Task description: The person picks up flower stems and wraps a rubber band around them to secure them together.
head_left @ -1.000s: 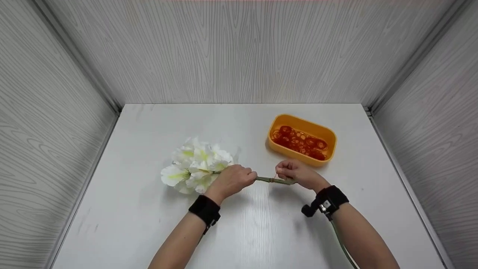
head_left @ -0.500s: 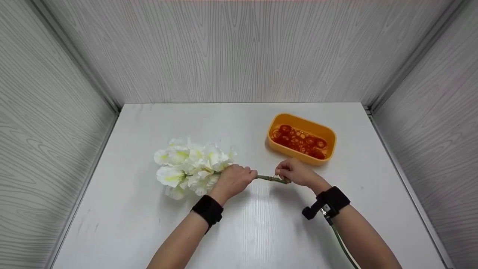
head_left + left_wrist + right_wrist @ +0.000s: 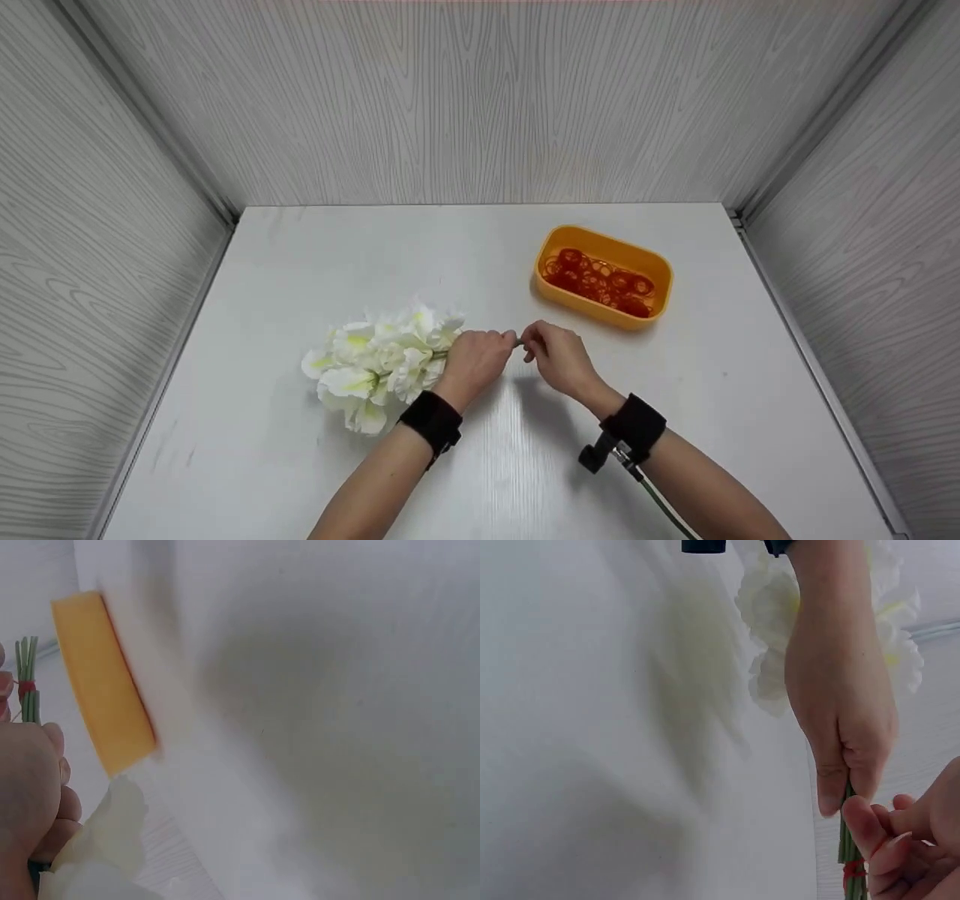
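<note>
White artificial flowers (image 3: 382, 360) with yellow-green centres lie to the left in the head view, bunched on thin green stems (image 3: 845, 840). My left hand (image 3: 480, 360) grips the stems just below the blossoms. A red rubber band (image 3: 853, 868) is wound round the stems near their cut ends, beyond the left fist. Close beside it is my right hand (image 3: 559, 360), fingers curled and pinching a thin strand of the band, seen at the edge of the left wrist view. In the head view the hands hide most of the stems.
An orange-yellow box (image 3: 581, 302) holding many red rubber bands (image 3: 592, 281) stands behind the right hand on the white table (image 3: 300, 247). Pale wood-grain panels (image 3: 480, 105) enclose the table at the back and both sides.
My right hand has moved left, close to the left fist. The bunch has turned, its blossoms shifting left and nearer to me, and the stem ends no longer show beyond the hands from above.
</note>
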Available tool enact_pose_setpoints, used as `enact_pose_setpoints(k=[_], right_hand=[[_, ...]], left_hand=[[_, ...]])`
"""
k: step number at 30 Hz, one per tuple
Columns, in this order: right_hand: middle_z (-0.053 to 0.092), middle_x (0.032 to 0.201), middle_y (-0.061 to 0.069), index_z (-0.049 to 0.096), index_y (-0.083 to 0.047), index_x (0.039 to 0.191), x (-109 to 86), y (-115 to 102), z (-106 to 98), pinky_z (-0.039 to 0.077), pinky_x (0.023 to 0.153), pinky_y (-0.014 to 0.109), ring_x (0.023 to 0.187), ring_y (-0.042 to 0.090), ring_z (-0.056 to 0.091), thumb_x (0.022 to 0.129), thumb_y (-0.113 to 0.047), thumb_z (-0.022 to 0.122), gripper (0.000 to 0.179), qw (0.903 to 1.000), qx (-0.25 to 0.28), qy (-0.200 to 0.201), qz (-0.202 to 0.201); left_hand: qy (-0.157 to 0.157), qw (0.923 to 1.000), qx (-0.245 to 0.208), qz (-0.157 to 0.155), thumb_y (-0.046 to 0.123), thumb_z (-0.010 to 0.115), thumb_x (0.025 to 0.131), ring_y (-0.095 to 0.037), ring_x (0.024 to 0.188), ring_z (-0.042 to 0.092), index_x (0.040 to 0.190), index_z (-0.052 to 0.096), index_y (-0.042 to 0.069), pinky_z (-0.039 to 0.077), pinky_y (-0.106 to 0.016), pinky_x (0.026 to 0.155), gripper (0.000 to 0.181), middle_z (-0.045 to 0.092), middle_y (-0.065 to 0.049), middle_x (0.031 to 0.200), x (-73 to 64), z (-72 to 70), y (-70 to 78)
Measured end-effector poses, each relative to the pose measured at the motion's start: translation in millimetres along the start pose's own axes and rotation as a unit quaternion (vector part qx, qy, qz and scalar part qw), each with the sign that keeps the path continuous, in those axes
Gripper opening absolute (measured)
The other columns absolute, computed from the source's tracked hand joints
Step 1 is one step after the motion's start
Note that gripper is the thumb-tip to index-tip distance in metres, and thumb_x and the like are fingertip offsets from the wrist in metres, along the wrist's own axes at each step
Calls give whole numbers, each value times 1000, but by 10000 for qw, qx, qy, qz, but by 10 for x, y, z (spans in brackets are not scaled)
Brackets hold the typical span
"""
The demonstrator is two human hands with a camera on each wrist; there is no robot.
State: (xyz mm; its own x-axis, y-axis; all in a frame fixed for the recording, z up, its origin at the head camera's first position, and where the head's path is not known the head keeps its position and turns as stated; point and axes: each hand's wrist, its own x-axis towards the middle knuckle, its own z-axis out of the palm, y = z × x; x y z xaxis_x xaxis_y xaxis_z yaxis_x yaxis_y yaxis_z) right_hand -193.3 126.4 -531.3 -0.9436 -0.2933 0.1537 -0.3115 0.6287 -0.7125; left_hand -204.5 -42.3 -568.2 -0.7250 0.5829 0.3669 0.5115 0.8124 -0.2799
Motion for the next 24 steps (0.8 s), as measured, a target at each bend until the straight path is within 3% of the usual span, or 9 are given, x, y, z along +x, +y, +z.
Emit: enact_pose_setpoints(k=[6,10,12,15,19,24], right_hand=[[65,88,5,57,-5,89,-99,-39,127,51,63,29,77,14,66,87,15,58,20,9934,452,539,-908],[63,98,11,50,0,86,-137,11,145,53,68,29,86,20,67,84,22,52,23,9801,1469,530,-1222],[62,103,16,47,3,87,-155,58,135,53,68,27,94,26,67,86,22,51,19,9655,2327,356,-1117],[57,106,21,42,5,88,-176,132,105,52,68,26,100,32,65,91,15,54,16,9267,3697,247,-632],[58,105,18,41,-2,86,-166,192,61,52,71,30,99,28,64,96,2,58,20,8519,5225,330,140],[64,95,11,42,-9,80,-122,218,5,49,67,28,87,20,63,96,0,58,25,7596,6415,426,984]], left_hand=[[-176,9958,-834,-336,14,59,92,-18,47,53,79,55,13,44,-32,43,14,55,-3,58,41,-32,-10],[-281,9886,-1402,-463,12,59,93,-21,49,55,82,54,11,46,-35,46,12,56,-5,60,85,-81,-37],[-346,9866,-1519,-482,9,58,92,-22,50,55,84,53,9,46,-36,46,9,56,-6,61,100,-102,-49],[-357,9862,-1534,-507,6,57,91,-22,50,55,86,52,8,46,-36,45,7,56,-6,62,116,-123,-63],[-67,9878,-1427,-613,9,55,94,-23,48,55,86,51,6,45,-36,43,9,56,-7,61,139,-128,-67],[547,9888,-1247,-614,13,56,95,-22,45,54,83,51,6,43,-35,40,14,55,-7,59,143,-116,-62]])
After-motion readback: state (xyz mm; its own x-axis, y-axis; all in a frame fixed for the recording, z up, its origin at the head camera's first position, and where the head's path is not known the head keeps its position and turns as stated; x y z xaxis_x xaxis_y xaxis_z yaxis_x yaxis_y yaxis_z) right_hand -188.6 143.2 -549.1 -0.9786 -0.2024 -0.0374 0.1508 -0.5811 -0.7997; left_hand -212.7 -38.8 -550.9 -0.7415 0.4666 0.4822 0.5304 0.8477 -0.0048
